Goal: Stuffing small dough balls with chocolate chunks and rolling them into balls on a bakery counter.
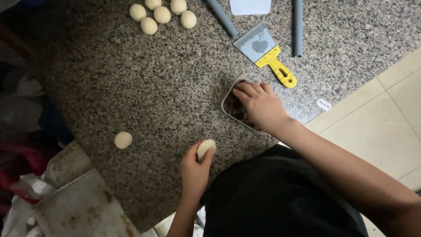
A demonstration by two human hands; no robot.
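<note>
My left hand (194,169) holds a pale dough ball (205,148) just above the speckled granite counter (144,83), near its front edge. My right hand (259,105) reaches into a small clear container (228,107) with dark filling; its fingers are bent down inside, and whether they pinch anything is hidden. A single dough ball (123,140) lies on the counter left of my left hand.
Several dough balls (162,14) sit at the counter's far side. A metal scraper with a yellow handle (268,53) lies beyond the container, between two grey rods (298,26). A worn metal tray (83,206) sits at lower left. Tiled floor (381,123) lies to the right.
</note>
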